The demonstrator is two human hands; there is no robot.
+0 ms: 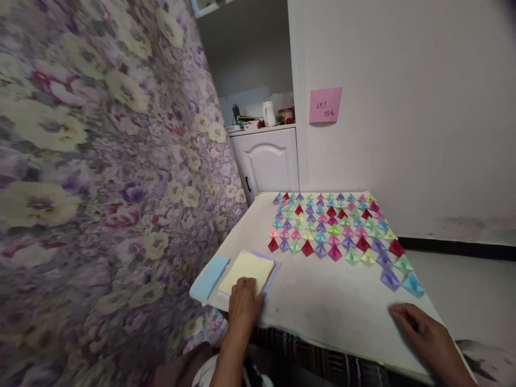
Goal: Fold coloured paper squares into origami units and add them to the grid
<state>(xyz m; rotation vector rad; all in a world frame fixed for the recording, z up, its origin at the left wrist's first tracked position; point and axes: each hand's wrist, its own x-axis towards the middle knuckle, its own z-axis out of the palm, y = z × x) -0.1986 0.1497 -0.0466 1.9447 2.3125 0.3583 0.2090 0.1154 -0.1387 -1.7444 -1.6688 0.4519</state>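
My left hand (244, 303) is at the near edge of a stack of square coloured paper (252, 266), its fingers curled on the pale yellow top sheet and the thumb by the right side. Purple and red sheets peek out from beneath the yellow one. A light blue folded paper (210, 277) lies just left of the stack. Over at the table's right edge, my right hand (421, 330) rests loosely curled, with nothing visible in it. Beyond it, small folded paper pieces (320, 249) in many colours stand in rows; a blue piece (413, 285) is closest to this hand.
The cream-covered table (322, 301) borders a floral curtain (121, 188) on the left and a white wall (423, 107) behind. A pink note (325, 105) hangs on the wall. A white jug (269, 114) and small items stand on the cabinet (268, 161).
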